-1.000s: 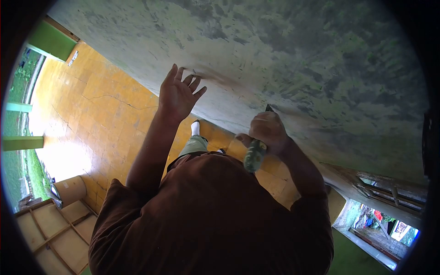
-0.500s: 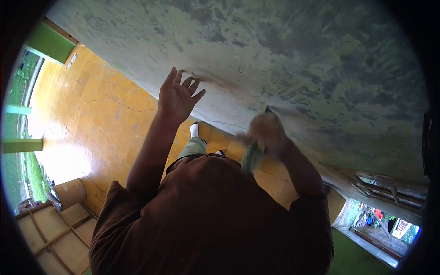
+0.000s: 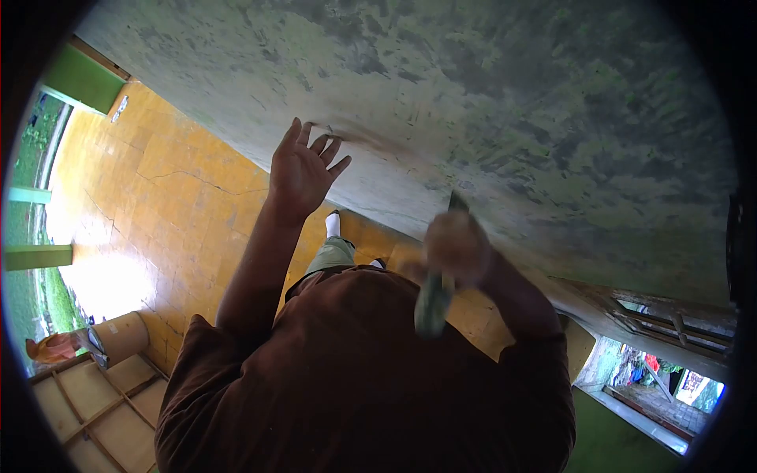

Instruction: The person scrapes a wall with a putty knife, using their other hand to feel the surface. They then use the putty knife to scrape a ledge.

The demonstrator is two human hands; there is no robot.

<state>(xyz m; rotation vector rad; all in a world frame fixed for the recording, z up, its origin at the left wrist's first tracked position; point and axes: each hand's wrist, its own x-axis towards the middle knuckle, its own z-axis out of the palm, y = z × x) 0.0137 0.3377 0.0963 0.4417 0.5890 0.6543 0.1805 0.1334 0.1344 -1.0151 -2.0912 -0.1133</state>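
Note:
My left hand [image 3: 301, 177] is raised with its fingers spread, fingertips right at the mottled grey-green wall [image 3: 505, 94]. Farther right, my right hand [image 3: 459, 246] is wrapped round a hand tool [image 3: 431, 309] and blurred by motion. The tool's dark narrow tip points at the wall, and a thicker greenish end sticks out below the fist toward my shirt. Its exact kind is lost in the blur. Patches of dark and pale coating cover the wall above both hands.
Orange-yellow tiles form the floor [image 3: 189, 158]. A tan drum [image 3: 124, 339] stands at lower left beside a wooden framed panel [image 3: 102, 402], with an orange shape [image 3: 54, 348] next to it. A wooden window frame [image 3: 654, 315] is set at lower right.
My right hand has drawn slightly back from the wall, and the tool's greenish end has swung lower. My left hand stays in place. An orange shape now shows beside the drum.

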